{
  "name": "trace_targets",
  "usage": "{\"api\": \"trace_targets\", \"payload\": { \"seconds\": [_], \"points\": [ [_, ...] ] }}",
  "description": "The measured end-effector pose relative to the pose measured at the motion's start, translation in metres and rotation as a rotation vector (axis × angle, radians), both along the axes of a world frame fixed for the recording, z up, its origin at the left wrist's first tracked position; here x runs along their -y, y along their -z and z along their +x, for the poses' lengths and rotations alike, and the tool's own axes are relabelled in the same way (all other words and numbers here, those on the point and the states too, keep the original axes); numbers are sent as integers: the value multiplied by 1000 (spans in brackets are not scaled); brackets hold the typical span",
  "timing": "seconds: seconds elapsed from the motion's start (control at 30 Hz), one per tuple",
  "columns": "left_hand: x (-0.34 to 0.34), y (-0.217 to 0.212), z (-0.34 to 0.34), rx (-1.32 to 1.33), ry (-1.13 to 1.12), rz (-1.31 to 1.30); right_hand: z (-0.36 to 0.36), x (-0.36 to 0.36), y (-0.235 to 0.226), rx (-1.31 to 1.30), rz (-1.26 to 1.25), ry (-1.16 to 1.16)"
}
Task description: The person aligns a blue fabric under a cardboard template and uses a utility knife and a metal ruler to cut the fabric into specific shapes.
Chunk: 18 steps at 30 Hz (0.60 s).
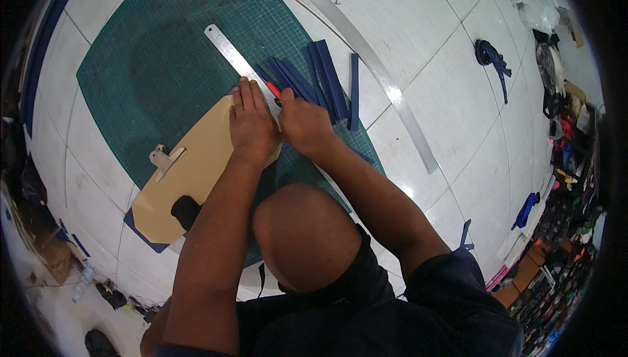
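Note:
My left hand (252, 118) lies flat with fingers stretched out. It presses on a tan angular board (196, 151) and the edge of a steel ruler (226, 48). Just right of it, my right hand (306, 125) is closed around a red utility knife (273, 89) held against the ruler's right side; the blade is hidden. Under the tan board, navy sheet material (145, 233) sticks out at the lower left. A metal clip (165, 161) grips the board's left edge, and a small black object (186, 212) rests near its lower end. Cut navy strips (327, 79) lie beyond my right hand.
A green cutting mat (157, 63) lies beneath the work on white floor tiles. Right of it stretches a long metal strip (376, 66). Farther right are a coiled navy strip (487, 53) and piled clutter (556, 278). A clear bottle (83, 283) is at lower left.

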<state>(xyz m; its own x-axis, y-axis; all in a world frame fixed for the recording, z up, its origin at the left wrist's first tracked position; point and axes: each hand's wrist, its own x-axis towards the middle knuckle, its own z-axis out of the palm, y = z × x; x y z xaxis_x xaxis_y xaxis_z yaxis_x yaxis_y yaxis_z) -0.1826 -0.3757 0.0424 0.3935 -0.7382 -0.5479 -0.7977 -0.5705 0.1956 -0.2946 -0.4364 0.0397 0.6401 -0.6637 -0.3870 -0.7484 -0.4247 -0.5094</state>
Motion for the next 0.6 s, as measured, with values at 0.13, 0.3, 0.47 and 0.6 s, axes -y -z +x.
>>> {"api": "trace_targets", "payload": {
  "seconds": [0.13,0.3,0.47,0.6],
  "points": [
    [-7,14,5,54,-2,-59,15,7,-16,-25,35,-53],
    [8,-16,0,-23,-5,81,-33,-1,-24,-151,225,-53],
    [2,-18,3,-23,-1,55,-116,-38,-60,-377,350,-95],
    [8,-21,-1,-34,0,68,-146,-43,-80,-373,292,-78]
  ]
}}
